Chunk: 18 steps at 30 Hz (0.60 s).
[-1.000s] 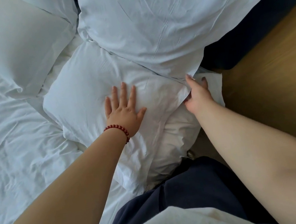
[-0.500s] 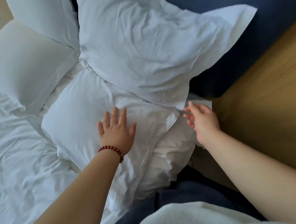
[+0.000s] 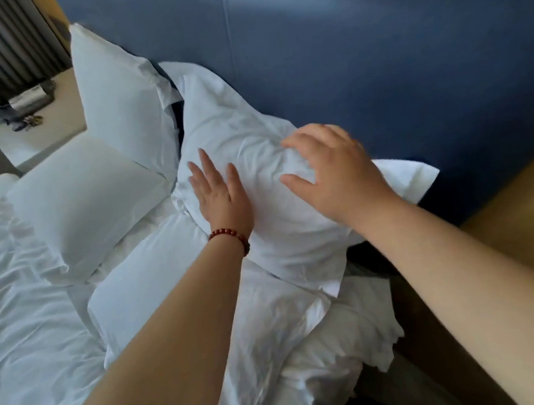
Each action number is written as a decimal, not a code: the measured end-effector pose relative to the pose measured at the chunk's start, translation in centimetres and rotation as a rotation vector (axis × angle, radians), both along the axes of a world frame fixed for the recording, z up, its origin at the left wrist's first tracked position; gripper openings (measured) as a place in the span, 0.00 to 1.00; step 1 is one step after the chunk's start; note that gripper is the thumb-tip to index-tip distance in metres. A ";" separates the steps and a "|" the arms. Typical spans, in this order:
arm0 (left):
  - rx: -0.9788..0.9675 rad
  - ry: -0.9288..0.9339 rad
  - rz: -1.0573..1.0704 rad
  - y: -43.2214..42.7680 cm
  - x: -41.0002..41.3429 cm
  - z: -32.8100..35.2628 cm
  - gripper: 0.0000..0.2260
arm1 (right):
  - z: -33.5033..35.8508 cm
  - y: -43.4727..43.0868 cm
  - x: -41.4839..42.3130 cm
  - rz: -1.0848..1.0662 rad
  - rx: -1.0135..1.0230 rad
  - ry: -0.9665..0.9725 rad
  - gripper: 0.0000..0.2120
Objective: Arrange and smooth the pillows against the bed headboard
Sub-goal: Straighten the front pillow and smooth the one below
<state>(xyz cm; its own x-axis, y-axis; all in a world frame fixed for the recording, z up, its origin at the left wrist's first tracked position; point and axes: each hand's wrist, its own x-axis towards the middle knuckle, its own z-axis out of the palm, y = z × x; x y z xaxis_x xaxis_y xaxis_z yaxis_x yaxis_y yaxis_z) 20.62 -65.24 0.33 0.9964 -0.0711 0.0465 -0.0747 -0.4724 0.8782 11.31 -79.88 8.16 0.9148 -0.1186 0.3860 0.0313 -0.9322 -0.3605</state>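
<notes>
upper pillow (image 3: pixel 232 120): leaning on blue headboard (image 3: pixel 374 47), overlapping a lower pillow (image 3: pixel 152 281). my left hand (image 3: pixel 221 198): flat on it, fingers straight. my right hand (image 3: pixel 337 174): spread over it, gripping nothing.

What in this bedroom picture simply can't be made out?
Head view only.
1. Objects on the bedside table: too small, blurred.
2. The lower pillow: partly covered by the left forearm and upper pillow.
3. Upper pillow's creases beneath the left hand and right hand: covered by them.
</notes>
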 end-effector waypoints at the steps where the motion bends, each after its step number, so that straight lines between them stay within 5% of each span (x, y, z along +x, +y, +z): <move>1: 0.053 0.041 -0.010 -0.3 1.0 -0.3 0.26 | -0.2 -0.8 1.3 -0.043 -0.075 0.140 0.25; 4: 0.156 0.085 -0.069 -1.0 2.4 -1.8 0.27 | -2.8 -2.0 2.1 -0.087 -0.170 0.330 0.32; 10: 0.298 0.017 -0.168 0.0 2.0 -3.4 0.29 | -7.1 -2.1 -1.5 -0.122 -0.004 0.406 0.34; 13: 0.285 -0.376 -0.172 0.2 1.6 -1.0 0.28 | -6.7 -1.6 -1.6 -0.180 -0.072 0.321 0.35; 15: 0.250 -0.700 -0.425 -0.6 2.4 1.0 0.24 | -6.0 -0.7 -1.1 -0.208 -0.158 0.170 0.33; 18: 0.511 -0.880 -0.881 -1.6 5.3 2.4 0.22 | -5.6 0.6 -0.2 -0.199 -0.152 0.169 0.32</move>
<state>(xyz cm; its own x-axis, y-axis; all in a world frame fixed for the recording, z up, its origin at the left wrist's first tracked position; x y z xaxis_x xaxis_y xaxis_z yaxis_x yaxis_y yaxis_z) 25.88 -66.84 2.74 0.2639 -0.8691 0.4183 -0.9645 -0.2336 0.1232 11.12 -79.33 2.51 0.9322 -0.2545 0.2572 -0.2060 -0.9577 -0.2008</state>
